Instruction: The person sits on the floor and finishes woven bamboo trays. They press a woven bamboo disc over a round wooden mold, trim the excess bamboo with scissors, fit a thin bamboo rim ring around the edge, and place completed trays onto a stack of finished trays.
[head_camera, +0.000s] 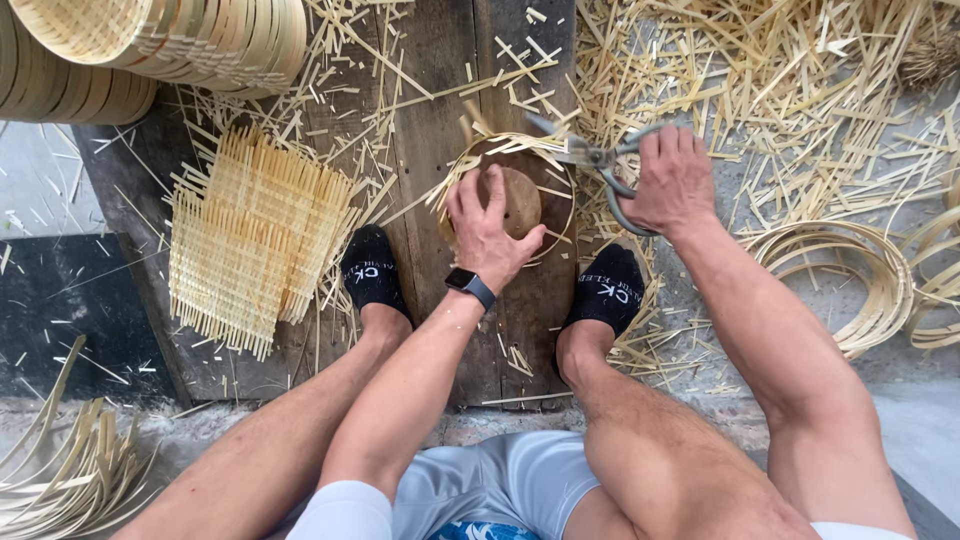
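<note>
Bamboo slivers, pale and splintery, litter the dark weathered wooden plank floor (440, 120) on which the person sits, black-socked feet planted to either side of the work. Between the feet lies a small round woven bamboo basket (520, 165), its loose strip ends fanning outward from the rim. The left hand (490, 225) presses a smooth brown rounded wooden block (522, 200) down into the basket's middle, fingers spread and curled over the block's top; a dark smartwatch (470, 287) bands the wrist. The right hand (672, 180) is closed around the looped handles of grey metal shears (600, 160), whose blades point at the basket's upper rim. To the left rests a flat square mat of woven bamboo strips (255, 235) with frayed edges. Stacked finished round baskets (190, 40) fill the upper left corner, and coiled bamboo hoops (860, 280) lie at right.
</note>
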